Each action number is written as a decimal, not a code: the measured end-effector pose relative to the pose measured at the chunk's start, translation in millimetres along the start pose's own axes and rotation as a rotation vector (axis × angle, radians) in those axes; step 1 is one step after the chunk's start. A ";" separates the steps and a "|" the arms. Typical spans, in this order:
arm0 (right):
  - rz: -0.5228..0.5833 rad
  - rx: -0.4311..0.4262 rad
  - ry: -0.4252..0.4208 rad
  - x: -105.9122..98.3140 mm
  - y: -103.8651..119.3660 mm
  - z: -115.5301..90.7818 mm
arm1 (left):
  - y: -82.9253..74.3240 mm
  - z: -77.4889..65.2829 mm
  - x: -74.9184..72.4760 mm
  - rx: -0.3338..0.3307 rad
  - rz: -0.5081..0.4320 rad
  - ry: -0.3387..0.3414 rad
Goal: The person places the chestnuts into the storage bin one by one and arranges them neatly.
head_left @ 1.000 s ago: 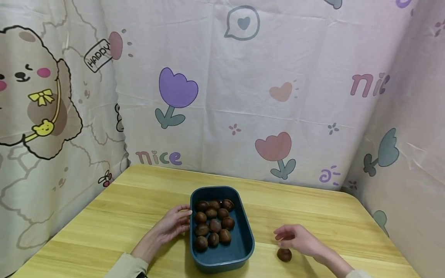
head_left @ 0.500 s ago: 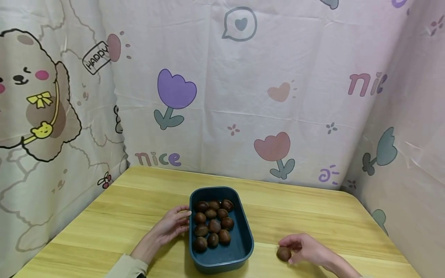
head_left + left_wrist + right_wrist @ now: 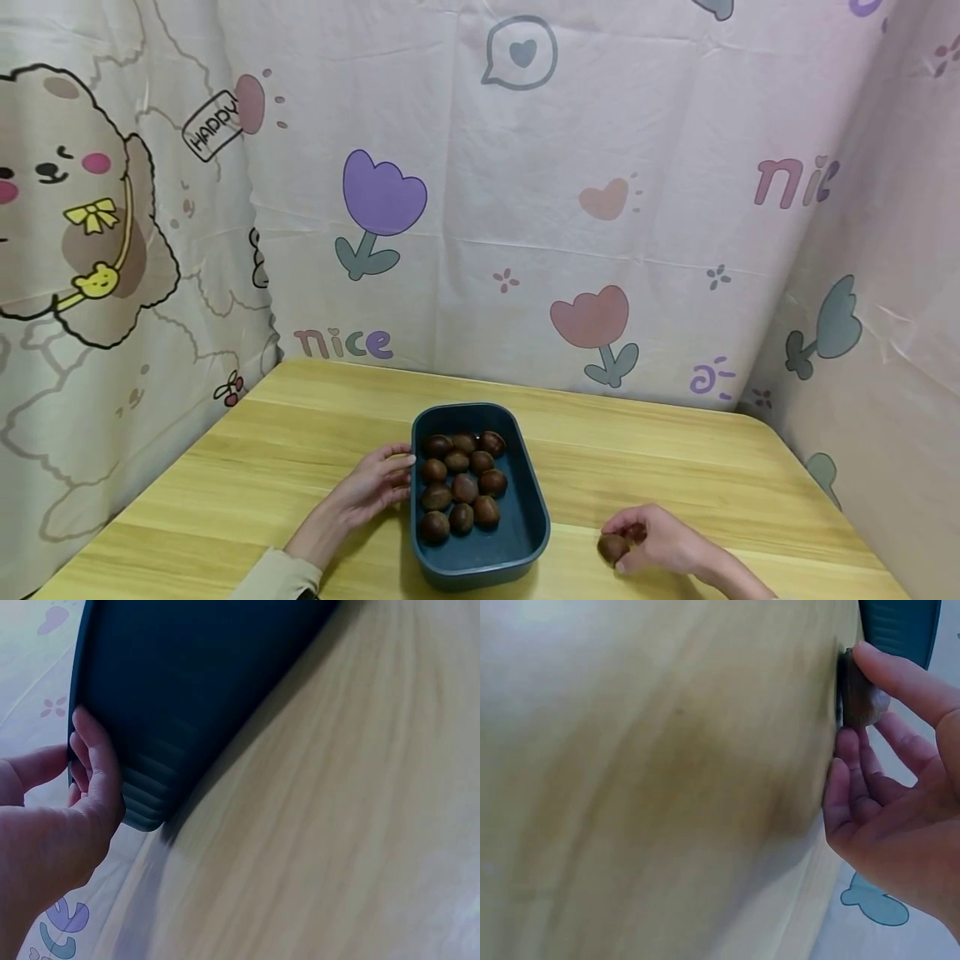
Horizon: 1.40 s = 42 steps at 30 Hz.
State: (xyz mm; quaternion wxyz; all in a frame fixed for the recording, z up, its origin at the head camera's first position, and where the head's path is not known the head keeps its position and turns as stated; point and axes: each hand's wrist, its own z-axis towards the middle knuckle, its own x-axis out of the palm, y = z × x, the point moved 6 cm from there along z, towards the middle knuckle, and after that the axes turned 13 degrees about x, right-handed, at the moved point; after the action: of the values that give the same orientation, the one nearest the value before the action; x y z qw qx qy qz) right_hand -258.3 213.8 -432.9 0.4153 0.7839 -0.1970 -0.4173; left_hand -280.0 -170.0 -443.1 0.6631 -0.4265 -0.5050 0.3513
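A dark blue rectangular box point(image 3: 480, 557) stands on the table with several brown chestnuts point(image 3: 465, 488) inside, lying in rough rows toward its left side. My left hand point(image 3: 372, 485) rests against the box's left wall. In the left wrist view, its gently bent fingers point(image 3: 101, 754) touch the outer wall and the thumb meets the rim. To the right of the box, my right hand point(image 3: 663, 542) pinches a single chestnut point(image 3: 612, 547) at table level. The right wrist view has that chestnut point(image 3: 862, 694) between thumb and fingers. Whether it still touches the table I cannot tell.
The wooden table point(image 3: 322, 400) has pale patterned curtains point(image 3: 487, 208) behind it and at both sides. Its right edge runs past my right forearm.
My right hand has come down over the chestnut, and its fingers and thumb have closed on it. The left hand and the box have stayed in place.
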 end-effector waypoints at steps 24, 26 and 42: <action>-0.067 -0.002 -0.268 -3.9 82.4 25.1 | -1.3 -0.7 1.1 0.012 -0.026 -0.001; -0.071 -0.010 -0.277 0.8 92.5 26.2 | -1.3 -0.7 1.0 0.012 -0.026 -0.002; -0.171 -0.092 -0.191 51.7 146.0 43.3 | -2.7 -1.5 1.9 0.013 -0.035 0.002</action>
State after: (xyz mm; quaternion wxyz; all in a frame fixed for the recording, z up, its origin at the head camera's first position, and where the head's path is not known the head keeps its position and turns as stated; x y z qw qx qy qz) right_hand -258.5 74.5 -352.4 0.3934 0.7346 -0.1488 -0.5324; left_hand -278.1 -169.7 -440.1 0.6725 -0.4133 -0.5095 0.3425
